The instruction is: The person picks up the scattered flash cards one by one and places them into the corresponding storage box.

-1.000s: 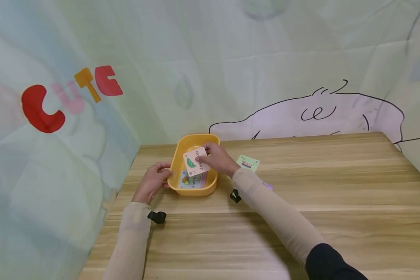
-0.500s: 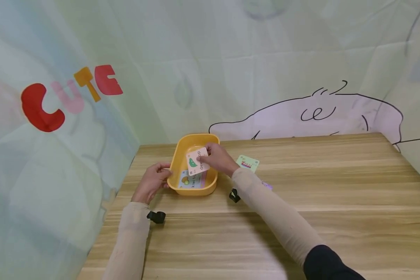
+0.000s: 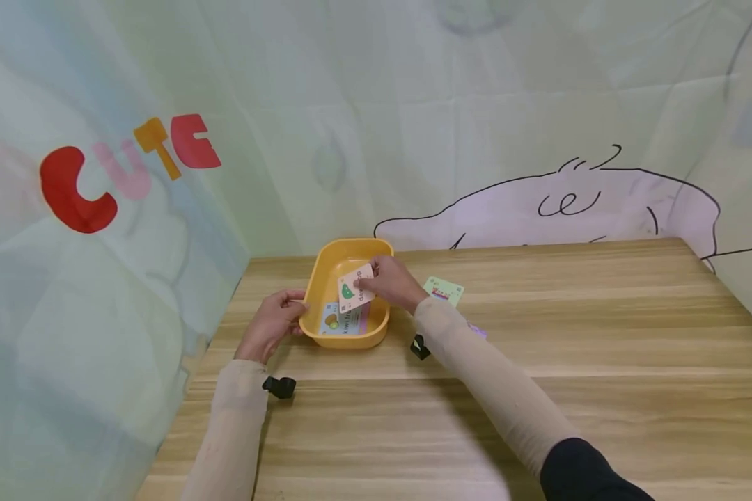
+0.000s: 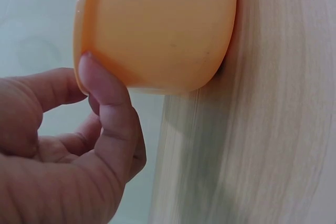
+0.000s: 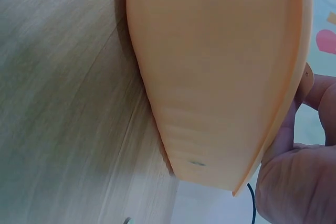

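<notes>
My right hand (image 3: 397, 282) is pinching a pink card (image 3: 353, 289) over the yellow basket (image 3: 351, 343) my left hand (image 3: 269, 325) is gripping. Below-left of my right fingers, a kiwi card (image 3: 343, 324) is already lying inside; the green card (image 3: 443, 289) and purple piece (image 3: 478, 332) to their right are seemingly remaining.

"CUTE" on left backdrop (image 3: 100, 320); "kiwi fr…" on light-blue card (image 3: 330, 324) in tray (image 3: 349, 342); "de…" on pink card (image 3: 349, 296) (rest partly covered).

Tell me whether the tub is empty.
Not empty: the head view shows the kiwi card lying in the tub, partly hidden by the pink card the right hand holds.
</notes>
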### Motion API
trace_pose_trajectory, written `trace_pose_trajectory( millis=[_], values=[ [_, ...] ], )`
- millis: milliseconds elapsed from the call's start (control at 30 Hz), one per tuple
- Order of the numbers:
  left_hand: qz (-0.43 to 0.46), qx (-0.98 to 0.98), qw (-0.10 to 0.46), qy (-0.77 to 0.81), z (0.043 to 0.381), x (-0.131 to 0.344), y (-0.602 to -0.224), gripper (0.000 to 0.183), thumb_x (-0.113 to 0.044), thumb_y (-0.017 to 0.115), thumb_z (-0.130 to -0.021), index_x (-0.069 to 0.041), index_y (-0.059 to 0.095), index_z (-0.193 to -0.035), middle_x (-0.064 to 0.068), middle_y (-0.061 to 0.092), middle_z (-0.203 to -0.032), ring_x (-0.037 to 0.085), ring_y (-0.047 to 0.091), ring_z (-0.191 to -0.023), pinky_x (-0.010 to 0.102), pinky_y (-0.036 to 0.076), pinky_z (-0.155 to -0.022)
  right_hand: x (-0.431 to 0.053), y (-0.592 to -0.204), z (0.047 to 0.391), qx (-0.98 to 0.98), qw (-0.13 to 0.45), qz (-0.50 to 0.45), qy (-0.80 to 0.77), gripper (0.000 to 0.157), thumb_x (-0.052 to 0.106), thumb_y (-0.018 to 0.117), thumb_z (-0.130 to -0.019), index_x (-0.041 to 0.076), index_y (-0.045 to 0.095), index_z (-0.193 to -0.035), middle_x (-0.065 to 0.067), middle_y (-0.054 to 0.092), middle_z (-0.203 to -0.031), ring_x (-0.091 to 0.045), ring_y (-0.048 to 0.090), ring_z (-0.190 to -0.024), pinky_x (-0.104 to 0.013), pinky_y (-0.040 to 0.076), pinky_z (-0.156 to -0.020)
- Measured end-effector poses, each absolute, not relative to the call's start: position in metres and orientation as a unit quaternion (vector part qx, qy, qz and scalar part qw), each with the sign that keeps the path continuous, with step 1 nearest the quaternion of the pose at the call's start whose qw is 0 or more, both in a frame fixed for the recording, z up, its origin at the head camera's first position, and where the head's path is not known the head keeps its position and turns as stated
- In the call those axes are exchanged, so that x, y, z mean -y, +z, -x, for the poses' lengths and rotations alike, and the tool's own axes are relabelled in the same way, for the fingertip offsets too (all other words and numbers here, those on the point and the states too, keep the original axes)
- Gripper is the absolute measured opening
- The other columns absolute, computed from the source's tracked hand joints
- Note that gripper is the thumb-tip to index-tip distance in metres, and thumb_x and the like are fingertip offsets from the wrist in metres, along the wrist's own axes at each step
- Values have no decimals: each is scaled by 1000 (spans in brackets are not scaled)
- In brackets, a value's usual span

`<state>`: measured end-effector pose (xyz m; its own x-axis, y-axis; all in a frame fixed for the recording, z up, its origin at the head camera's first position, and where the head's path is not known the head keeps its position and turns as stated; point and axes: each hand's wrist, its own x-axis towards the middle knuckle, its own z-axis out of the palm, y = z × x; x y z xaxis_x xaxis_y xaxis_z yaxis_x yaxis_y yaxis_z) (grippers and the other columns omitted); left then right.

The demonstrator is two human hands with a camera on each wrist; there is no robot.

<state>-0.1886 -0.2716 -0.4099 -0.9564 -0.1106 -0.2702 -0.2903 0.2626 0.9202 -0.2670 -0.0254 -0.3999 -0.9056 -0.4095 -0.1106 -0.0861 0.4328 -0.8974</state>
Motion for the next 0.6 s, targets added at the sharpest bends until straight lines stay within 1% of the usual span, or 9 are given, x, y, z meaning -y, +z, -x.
trace_pose_trajectory(
  millis=[133,433,600],
  values=[
    [131,-793,78,590,187,271,-409,41,-12,55,-104,2,49,-141,18,58,-118,16,59,-77,24,54,-63,25,-399,266,-835,161,148,-506,22,25,75,-93,9,62,-101,-7,68,-96,-18,62,-83,-25,52,-68],
    [139,-796,78,583,189,271,-410,39,-12,56,-104,1,50,-140,16,59,-116,15,59,-75,24,54,-63,26,-401,266,-834,156,149,-508,23,27,76,-93,9,62,-99,-6,69,-92,-17,61,-79,-24,49,-64],
    [135,-794,80,587,189,271,-410,40,-13,56,-104,2,49,-141,16,58,-117,16,59,-76,25,55,-64,26,-403,267,-835,151,151,-507,24,27,76,-93,8,62,-96,-6,70,-90,-17,61,-78,-23,48,-62]
  ],
)
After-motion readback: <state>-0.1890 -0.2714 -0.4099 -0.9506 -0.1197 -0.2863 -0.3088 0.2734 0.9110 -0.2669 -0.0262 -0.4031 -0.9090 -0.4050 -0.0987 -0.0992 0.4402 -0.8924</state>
